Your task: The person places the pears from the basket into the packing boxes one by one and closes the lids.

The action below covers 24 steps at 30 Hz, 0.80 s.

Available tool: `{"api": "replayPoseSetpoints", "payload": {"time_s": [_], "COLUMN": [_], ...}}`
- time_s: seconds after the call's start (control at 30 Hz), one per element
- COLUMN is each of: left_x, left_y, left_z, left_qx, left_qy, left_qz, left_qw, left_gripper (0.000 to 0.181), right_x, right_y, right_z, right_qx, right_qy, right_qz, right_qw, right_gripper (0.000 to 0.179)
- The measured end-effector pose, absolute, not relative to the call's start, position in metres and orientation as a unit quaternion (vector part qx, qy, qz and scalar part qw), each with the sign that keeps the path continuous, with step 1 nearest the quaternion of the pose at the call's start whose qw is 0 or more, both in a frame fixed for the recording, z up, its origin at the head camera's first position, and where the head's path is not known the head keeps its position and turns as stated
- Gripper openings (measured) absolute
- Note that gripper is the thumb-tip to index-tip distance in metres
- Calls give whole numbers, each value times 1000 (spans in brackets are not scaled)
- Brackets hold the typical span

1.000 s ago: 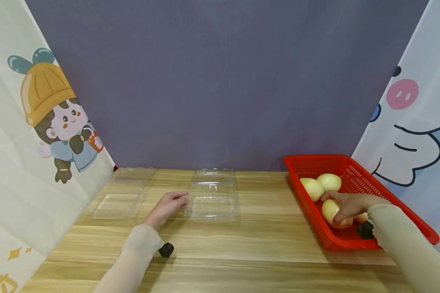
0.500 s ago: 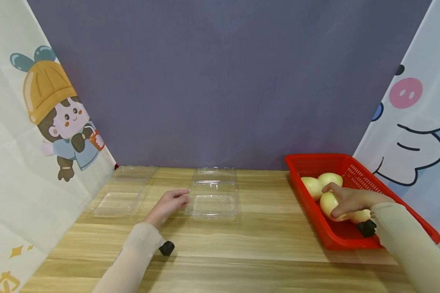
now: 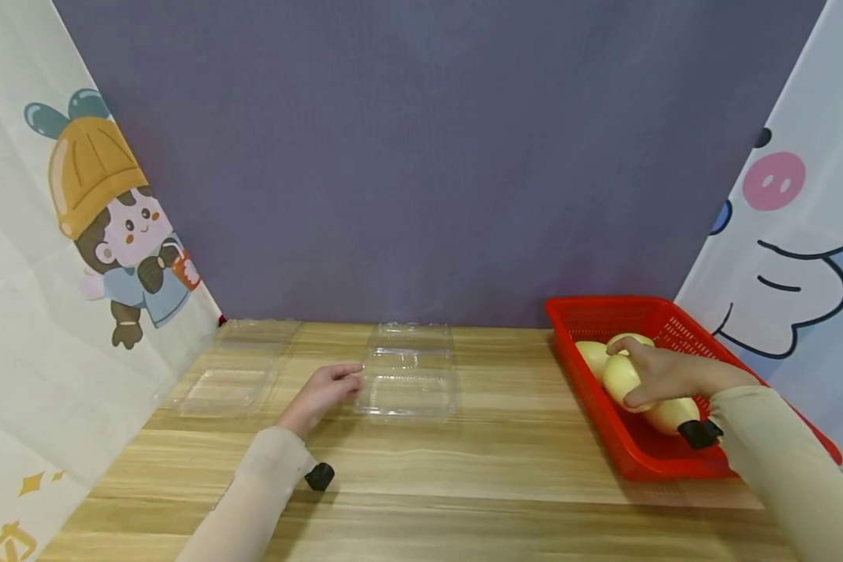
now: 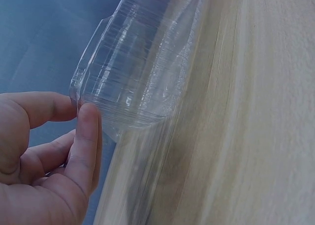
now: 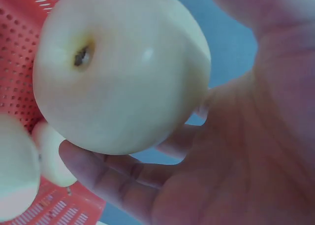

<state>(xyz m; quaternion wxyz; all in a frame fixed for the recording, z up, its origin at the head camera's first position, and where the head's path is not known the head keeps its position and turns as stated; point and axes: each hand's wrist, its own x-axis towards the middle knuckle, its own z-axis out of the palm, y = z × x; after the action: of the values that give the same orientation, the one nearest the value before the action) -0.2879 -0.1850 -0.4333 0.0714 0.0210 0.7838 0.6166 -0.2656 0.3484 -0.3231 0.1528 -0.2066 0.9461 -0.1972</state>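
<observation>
1. I have the table (image 3: pixel 449 499), wood-grained; the red basket (image 3: pixel 667 469) fills its far right corner.
2. The first clear box (image 3: pixel 407 394) lies open by the middle of the far edge; a second box (image 3: pixel 225 390), also open, by the far left corner.
3. The left hand (image 3: pixel 325 393) pinches the first box's rim; the right hand (image 3: pixel 667 375) curls round one fruit (image 3: pixel 620 381) at the basket; three other fruits (image 3: pixel 670 415) lie inside.

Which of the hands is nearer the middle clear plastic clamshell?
Left. The left hand pinches the left edge of the clear plastic clamshell; the right hand is well off to its right, at the red basket, gripping a pale yellow fruit.
</observation>
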Motion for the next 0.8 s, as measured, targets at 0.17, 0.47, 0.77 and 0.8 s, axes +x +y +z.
{"api": "replayPoseSetpoints", "payload": {"time_s": [0.17,0.47,0.77,0.8], "left_x": [-286,-284,-284,-285], "left_y": [-184,-186,-185,-185], "left_z": [-432,-432,-432,-432], "left_qx": [18,11,13,13], "left_qy": [785,786,785,785], "left_qz": [616,613,615,615], "left_qw": [70,74,72,72], "left_gripper": [43,43,43,43], "right_x": [-262,-258,-256,-256], "right_y": [343,332,317,316], "right_z": [-317,-305,-300,-300], "right_qx": [-217,-217,-238,-241], "right_qy": [949,953,952,952], "right_qz": [-193,-188,-191,-189], "right_qw": [125,91,26,19], "right_gripper": [78,79,70,68]}}
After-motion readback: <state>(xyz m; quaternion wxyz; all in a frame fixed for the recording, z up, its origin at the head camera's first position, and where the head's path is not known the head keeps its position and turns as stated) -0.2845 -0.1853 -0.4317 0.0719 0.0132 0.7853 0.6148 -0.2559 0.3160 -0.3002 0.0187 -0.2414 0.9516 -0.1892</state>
